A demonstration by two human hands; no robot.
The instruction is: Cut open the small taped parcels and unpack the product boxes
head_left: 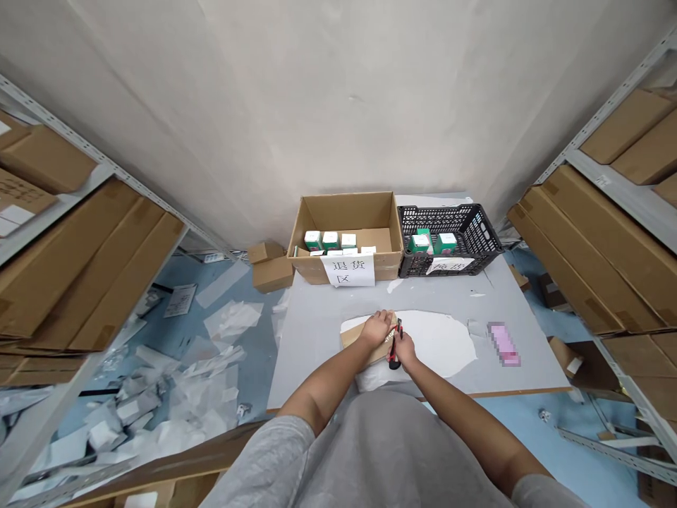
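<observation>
My left hand (pixel 377 328) rests on a flat brown cardboard package (pixel 360 336), pressing it down or gripping it, with the fingers toward its far edge. My right hand (pixel 405 350) is close beside it, closed around a red-and-black utility knife (pixel 394 346) whose tip touches the cardboard. Under the package lies a white sheet (pixel 438 344) on the pale grey table (pixel 317 339). Part of the package is hidden by my hands.
At the table's far end stand an open cardboard box (pixel 346 219) holding several small green-and-white cartons and a black plastic crate (pixel 465 229) with similar cartons. A blurred pink object (pixel 504 344) lies to the right. Shelves of flat cartons flank the table; white scraps litter the floor.
</observation>
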